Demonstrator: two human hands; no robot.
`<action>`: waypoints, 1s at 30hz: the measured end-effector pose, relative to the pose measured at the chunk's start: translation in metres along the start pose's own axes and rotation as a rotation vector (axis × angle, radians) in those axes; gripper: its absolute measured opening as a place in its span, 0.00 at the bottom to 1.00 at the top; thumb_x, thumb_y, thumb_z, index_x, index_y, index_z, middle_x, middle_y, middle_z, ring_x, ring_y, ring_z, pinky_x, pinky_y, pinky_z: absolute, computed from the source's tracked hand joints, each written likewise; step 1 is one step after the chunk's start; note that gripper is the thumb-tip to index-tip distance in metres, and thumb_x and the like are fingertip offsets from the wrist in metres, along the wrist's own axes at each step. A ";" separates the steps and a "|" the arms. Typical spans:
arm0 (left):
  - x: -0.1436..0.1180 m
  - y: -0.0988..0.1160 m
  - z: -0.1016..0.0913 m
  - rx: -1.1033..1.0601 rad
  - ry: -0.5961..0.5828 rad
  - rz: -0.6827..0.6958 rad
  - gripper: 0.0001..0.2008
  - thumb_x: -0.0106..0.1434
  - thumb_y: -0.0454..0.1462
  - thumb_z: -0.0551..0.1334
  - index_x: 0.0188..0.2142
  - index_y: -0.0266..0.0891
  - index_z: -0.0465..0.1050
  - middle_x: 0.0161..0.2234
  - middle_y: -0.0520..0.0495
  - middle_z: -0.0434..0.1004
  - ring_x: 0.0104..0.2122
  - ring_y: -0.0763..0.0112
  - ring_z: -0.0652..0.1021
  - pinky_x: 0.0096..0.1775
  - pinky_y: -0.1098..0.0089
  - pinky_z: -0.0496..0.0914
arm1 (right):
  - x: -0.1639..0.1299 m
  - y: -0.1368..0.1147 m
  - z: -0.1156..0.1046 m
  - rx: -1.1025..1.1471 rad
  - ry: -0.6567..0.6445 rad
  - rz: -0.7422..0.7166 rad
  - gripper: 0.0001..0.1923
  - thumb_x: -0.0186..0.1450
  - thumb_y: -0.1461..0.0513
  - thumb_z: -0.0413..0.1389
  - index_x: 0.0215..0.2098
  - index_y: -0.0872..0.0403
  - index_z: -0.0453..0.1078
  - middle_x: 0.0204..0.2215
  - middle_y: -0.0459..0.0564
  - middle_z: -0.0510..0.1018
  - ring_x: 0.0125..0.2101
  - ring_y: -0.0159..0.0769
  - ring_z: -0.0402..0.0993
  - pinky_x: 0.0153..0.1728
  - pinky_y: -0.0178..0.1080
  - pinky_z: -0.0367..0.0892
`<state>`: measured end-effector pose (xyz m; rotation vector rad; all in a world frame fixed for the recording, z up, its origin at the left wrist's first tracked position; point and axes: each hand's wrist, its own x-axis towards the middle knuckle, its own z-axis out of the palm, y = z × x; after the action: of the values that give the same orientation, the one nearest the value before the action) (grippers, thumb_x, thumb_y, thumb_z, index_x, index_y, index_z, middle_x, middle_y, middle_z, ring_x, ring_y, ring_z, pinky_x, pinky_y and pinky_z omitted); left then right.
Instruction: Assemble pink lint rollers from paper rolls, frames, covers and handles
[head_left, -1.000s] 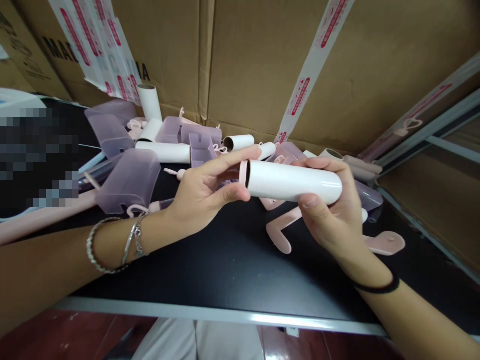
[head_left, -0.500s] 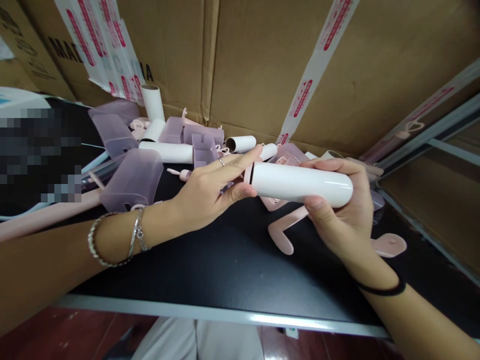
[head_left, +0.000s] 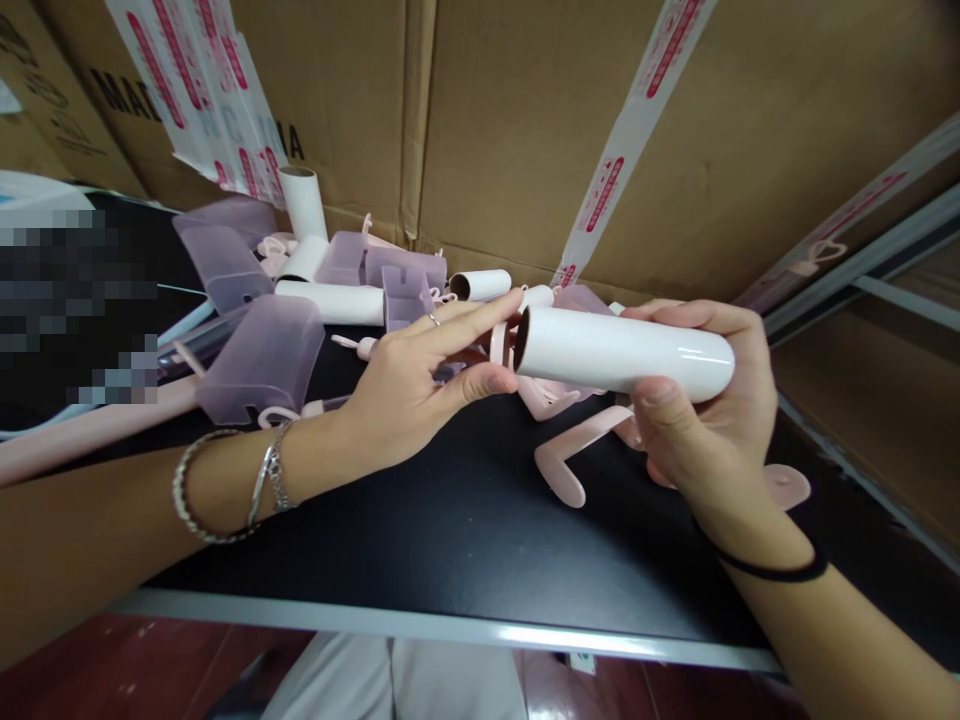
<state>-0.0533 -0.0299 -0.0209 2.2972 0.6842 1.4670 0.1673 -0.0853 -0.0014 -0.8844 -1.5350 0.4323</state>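
My right hand (head_left: 724, 420) is wrapped round a white tube (head_left: 600, 350), which lies nearly level. The tube's dark open end faces left. At that end my left hand (head_left: 412, 375) pinches a pale pink end cap (head_left: 500, 345) between thumb and fingers. A narrow gap shows between the cap and the tube's mouth; part of the cap is hidden by the fingers. Below the tube, a bent pink plastic piece (head_left: 562, 470) lies on the black tabletop (head_left: 465, 560).
Translucent purple holders (head_left: 262, 350) and more white tubes (head_left: 330, 303) lie in a heap at the back left. Behind them stands a large cardboard box (head_left: 487, 130). A long pink pole (head_left: 97, 430) lies at the left. The table's metal edge (head_left: 450, 625) runs along the front.
The white tube and my right hand have moved right, away from the pink cap. The tube's open end now shows more fully. My left hand has hardly moved.
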 end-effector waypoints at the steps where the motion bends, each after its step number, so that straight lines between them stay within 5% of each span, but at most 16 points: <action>1: 0.000 0.000 0.000 -0.002 0.003 -0.004 0.26 0.65 0.52 0.60 0.59 0.46 0.71 0.56 0.47 0.76 0.53 0.64 0.76 0.56 0.66 0.70 | 0.000 0.000 -0.001 0.007 -0.009 0.003 0.15 0.62 0.57 0.62 0.46 0.44 0.67 0.47 0.48 0.73 0.51 0.43 0.71 0.56 0.49 0.67; 10: 0.001 0.008 -0.001 -0.045 -0.004 -0.018 0.24 0.63 0.47 0.63 0.57 0.43 0.73 0.56 0.47 0.76 0.55 0.63 0.76 0.58 0.69 0.68 | -0.001 0.011 -0.004 -0.007 -0.094 -0.073 0.19 0.61 0.56 0.63 0.48 0.45 0.65 0.47 0.51 0.73 0.53 0.45 0.69 0.55 0.50 0.68; 15: -0.004 0.005 0.003 -0.346 -0.011 -0.129 0.26 0.60 0.50 0.66 0.56 0.45 0.74 0.55 0.47 0.77 0.53 0.61 0.77 0.55 0.67 0.70 | -0.003 0.018 0.000 0.030 -0.132 -0.047 0.18 0.63 0.52 0.61 0.48 0.44 0.64 0.48 0.52 0.72 0.53 0.45 0.70 0.54 0.51 0.69; 18: -0.007 0.012 0.008 -0.610 -0.011 -0.199 0.25 0.63 0.55 0.59 0.53 0.44 0.75 0.53 0.46 0.78 0.53 0.59 0.76 0.53 0.66 0.71 | -0.009 0.015 0.006 0.004 -0.161 0.011 0.19 0.64 0.48 0.58 0.48 0.43 0.63 0.49 0.52 0.72 0.53 0.46 0.70 0.50 0.50 0.72; 21: -0.005 0.025 0.013 -0.842 0.075 -0.398 0.26 0.70 0.54 0.48 0.43 0.41 0.78 0.43 0.46 0.81 0.47 0.62 0.79 0.46 0.67 0.74 | -0.017 0.007 0.013 -0.021 -0.202 0.033 0.19 0.64 0.48 0.58 0.49 0.44 0.62 0.49 0.51 0.72 0.52 0.44 0.71 0.48 0.47 0.72; 24: 0.000 0.034 0.014 -0.970 0.191 -0.560 0.24 0.72 0.50 0.48 0.34 0.39 0.77 0.29 0.48 0.80 0.33 0.69 0.80 0.38 0.70 0.74 | -0.024 0.001 0.018 0.020 -0.293 0.027 0.19 0.65 0.52 0.59 0.51 0.44 0.61 0.49 0.49 0.72 0.51 0.39 0.71 0.50 0.42 0.71; 30: -0.005 0.033 0.010 -0.920 0.145 -0.566 0.23 0.71 0.50 0.49 0.35 0.40 0.76 0.28 0.47 0.78 0.29 0.68 0.78 0.33 0.69 0.72 | -0.028 0.007 0.015 -0.075 -0.497 -0.078 0.37 0.60 0.55 0.65 0.60 0.42 0.51 0.55 0.51 0.64 0.59 0.38 0.62 0.61 0.43 0.62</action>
<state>-0.0393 -0.0605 -0.0117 1.1917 0.4802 1.2819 0.1531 -0.0987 -0.0282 -0.8069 -2.0444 0.5691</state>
